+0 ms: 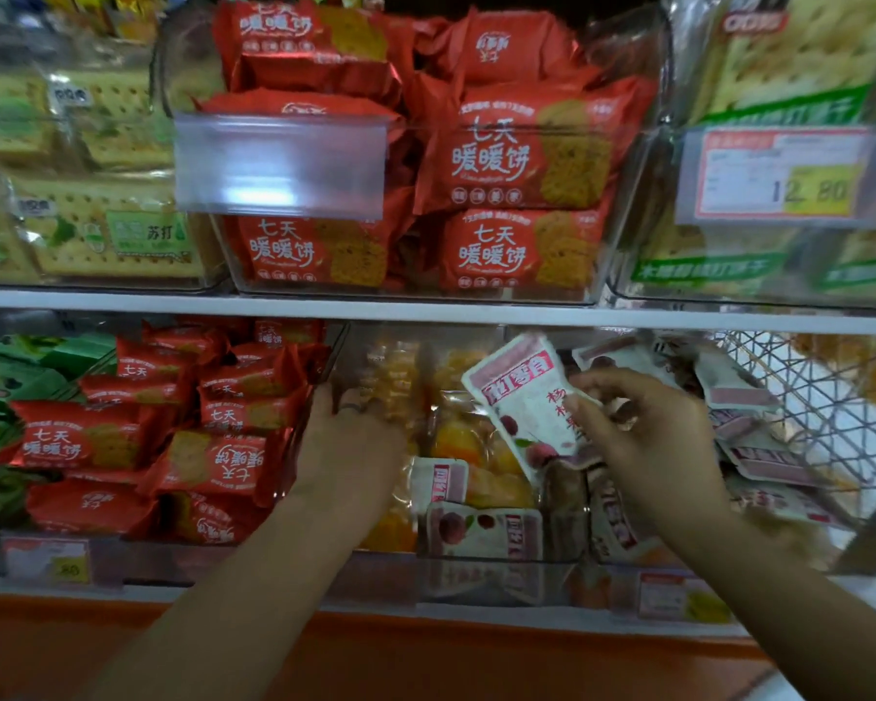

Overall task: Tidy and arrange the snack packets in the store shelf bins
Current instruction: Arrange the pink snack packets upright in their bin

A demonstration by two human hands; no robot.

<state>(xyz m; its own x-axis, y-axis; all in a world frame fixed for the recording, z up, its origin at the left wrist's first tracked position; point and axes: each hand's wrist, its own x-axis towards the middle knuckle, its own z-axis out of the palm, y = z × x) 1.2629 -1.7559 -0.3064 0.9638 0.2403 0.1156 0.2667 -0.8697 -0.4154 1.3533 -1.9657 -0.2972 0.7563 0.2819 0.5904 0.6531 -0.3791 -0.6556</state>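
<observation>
The right grip (648,437) pinches a white-and-pink packet (522,397) by its lower right edge, thumb in front, holding it tilted above the clear bin (496,574). Expect the packet to be light, soft and slick; hold it at a sealed edge, not over the contents. Below the grip lie similar packets (481,528). To its left are yellow packets (471,437), where the left grip (350,437) rests, fingertips hidden, state undetermined. Red packets (213,457) lie further left.
</observation>
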